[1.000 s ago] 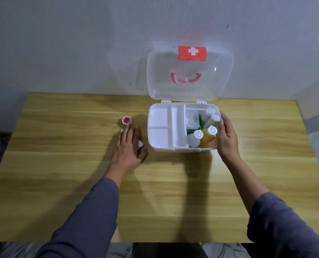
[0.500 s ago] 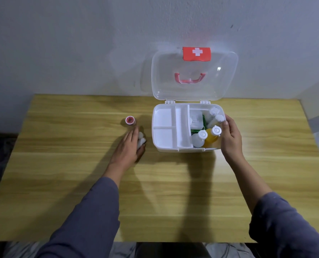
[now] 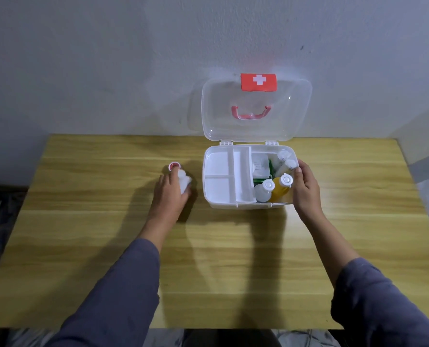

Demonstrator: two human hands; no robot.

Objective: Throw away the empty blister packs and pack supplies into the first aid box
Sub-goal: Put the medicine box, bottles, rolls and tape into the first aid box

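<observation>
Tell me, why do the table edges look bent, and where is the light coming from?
Head view: the wide-angle lens bows the table edges; shadows of both arms fall toward the person, so light likely comes from ahead and above; the left hand and the white item under it look motion-blurred; the first aid box stays sharp.

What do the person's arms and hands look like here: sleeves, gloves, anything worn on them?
Both arms wear long, plain sleeves of a muted purplish-grey, with no print or logo visible. The left sleeve and right sleeve end partway down the forearms. The left hand and right hand are bare: no gloves, watch or rings visible.
</observation>
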